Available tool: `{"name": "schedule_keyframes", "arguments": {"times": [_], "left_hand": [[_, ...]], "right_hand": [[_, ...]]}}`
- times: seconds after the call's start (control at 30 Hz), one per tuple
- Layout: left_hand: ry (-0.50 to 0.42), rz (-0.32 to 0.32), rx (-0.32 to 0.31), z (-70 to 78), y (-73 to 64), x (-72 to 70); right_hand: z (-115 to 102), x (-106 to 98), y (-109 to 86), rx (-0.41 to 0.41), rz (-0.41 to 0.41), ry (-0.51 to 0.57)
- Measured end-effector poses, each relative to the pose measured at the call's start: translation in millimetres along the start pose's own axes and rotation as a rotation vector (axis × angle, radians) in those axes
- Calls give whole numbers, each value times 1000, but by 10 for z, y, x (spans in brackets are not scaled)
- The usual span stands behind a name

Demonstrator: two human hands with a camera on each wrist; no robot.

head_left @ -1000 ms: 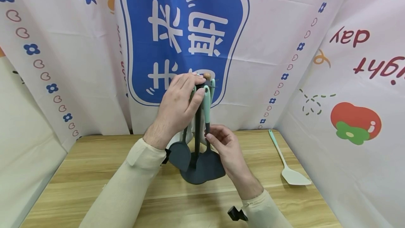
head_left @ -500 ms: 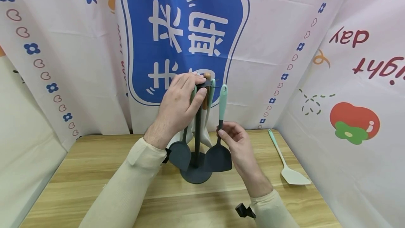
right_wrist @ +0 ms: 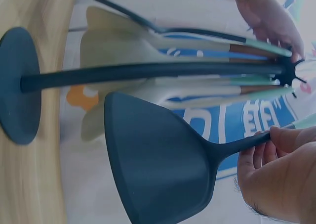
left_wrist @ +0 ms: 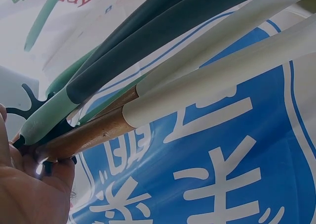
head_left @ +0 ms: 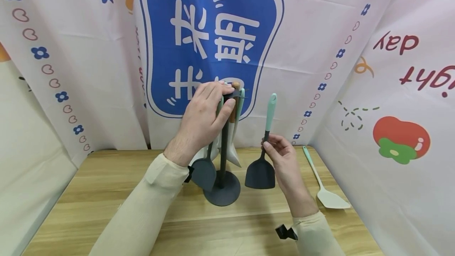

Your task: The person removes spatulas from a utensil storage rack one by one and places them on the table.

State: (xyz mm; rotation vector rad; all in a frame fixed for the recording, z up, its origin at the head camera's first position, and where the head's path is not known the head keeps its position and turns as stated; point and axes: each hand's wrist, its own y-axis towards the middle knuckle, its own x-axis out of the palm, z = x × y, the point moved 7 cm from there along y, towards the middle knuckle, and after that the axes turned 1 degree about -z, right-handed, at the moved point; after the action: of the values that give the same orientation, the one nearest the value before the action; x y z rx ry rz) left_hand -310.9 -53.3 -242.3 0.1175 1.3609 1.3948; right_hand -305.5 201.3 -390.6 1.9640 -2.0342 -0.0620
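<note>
My left hand (head_left: 206,112) holds the top of a black utensil rack (head_left: 224,194), which stands upright on a round base. Between thumb and fingers, my right hand (head_left: 284,161) pinches the dark neck of a black spatula (head_left: 260,175) with a mint-green handle. This spatula hangs upright in the air, apart from the rack and to its right. Still on the rack is another black turner (head_left: 204,174), beside several pale utensils with brown or green handles. The right wrist view shows the rack's pole (right_wrist: 148,71) behind the held spatula's blade (right_wrist: 158,157).
A pale spatula (head_left: 330,198) with a green handle lies at the right of the wooden table (head_left: 106,200). Printed cloth (head_left: 302,31) hangs close behind the table and along its sides.
The right hand has carried the black spatula off the rack and to the right, a little upward. The left hand stays at the rack's top.
</note>
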Motion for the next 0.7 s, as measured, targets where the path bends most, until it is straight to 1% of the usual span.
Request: {"name": "schedule_keyframes", "arguments": {"times": [0.2, 0.4, 0.7], "left_hand": [[1, 1, -2, 3, 2, -1], [-5, -2, -3, 4, 8, 2], [-4, -3, -2, 7, 5, -4]], "right_hand": [[64, -230, 56, 22, 46, -28], [83, -439, 78, 57, 95, -40], [106, -703, 76, 105, 131, -69]]}}
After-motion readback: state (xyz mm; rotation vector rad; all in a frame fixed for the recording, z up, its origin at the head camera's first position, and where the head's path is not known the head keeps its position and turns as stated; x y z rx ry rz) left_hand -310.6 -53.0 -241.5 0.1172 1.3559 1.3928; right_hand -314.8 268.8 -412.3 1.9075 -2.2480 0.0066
